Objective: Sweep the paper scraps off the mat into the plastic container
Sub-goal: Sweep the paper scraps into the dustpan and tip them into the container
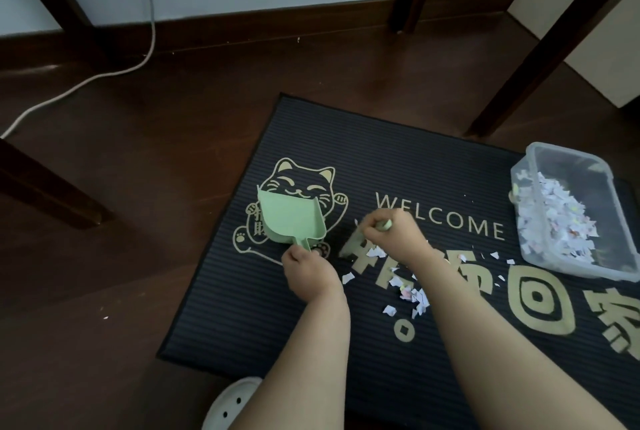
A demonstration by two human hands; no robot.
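Gripping dustpan (pixel 291 218) with left hand (pixel 306 272), brush (pixel 384 224) with right hand (pixel 396 235), paper scraps (pixel 412 294) mostly between forearms

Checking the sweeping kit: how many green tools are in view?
2: the dustpan, held by the left hand over the cat picture; the brush, gripped by the right hand beside it.

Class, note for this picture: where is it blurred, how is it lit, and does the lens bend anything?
Head view: dim, flat light, no glare; the right hand and its pale green brush are motion-smeared; the left hand, light green plastic dustpan and black ribbed mat print look sharp; the wide lens splays the dark wooden table legs.
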